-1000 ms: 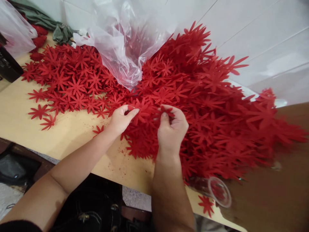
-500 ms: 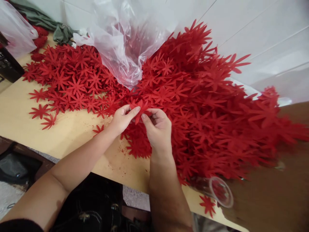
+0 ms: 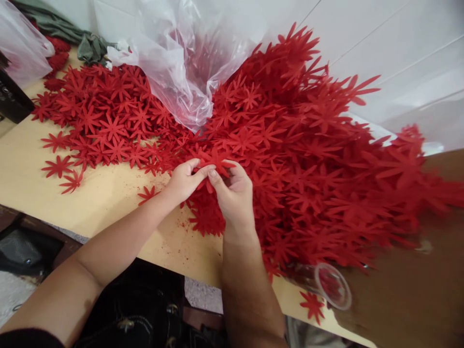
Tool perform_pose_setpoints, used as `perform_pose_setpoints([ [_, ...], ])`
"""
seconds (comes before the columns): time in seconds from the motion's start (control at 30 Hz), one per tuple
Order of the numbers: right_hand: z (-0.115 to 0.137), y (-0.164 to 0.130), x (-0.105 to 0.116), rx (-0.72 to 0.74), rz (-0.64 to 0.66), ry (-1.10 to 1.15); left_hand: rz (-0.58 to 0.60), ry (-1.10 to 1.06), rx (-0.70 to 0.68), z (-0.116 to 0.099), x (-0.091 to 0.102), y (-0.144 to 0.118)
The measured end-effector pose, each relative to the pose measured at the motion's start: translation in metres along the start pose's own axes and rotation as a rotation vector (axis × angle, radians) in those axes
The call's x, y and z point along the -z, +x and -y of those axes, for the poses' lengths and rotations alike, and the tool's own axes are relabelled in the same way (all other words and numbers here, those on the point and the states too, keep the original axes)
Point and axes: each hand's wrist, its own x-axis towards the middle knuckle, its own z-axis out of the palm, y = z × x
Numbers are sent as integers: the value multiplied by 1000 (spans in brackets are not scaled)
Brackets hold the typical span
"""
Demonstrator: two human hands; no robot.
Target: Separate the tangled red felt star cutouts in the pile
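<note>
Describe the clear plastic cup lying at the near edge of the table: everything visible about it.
The clear plastic cup lies on its side at the near right edge of the wooden table, its round open mouth turned toward the camera. It looks thin, transparent and uncrushed. Its base end is tucked under the edge of the red flower cutout pile, so its full length is hidden. Red shows through its wall. One loose red cutout lies just beside its rim. Neither hand touches it.
</note>
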Motion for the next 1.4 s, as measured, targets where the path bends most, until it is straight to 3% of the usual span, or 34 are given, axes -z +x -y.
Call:
perform_pose_setpoints([
  [0.27, 1, 2, 11, 33, -262, -125, 143, 11, -43, 2, -5, -6],
  [0.43, 2, 2, 13, 93, -346, -280, 33, 26, 9, 4, -6, -5],
  [0.53, -6, 6, 20, 90, -401, -175, -64, -53, 52, -1, -5, -2],
  [0.7, -20, 8, 29, 109, -313, -72, -109, -30, 5, -5, -3, 1],
  [0.97, 2, -7, 12, 108, -10, -174, -93, -39, 31, 1, -1, 2],
  [1.13, -1, -6, 9, 59, -112, -223, -64, -72, 16, 2, -3, 0],
  [1.3, -2, -3, 13, 121, -262, -315, 28, -106, 28, 1, -5, -1],
  [1.4, -2, -2, 14, 178, -308, -347, -30, -99, 38, 1, -4, 1],
])
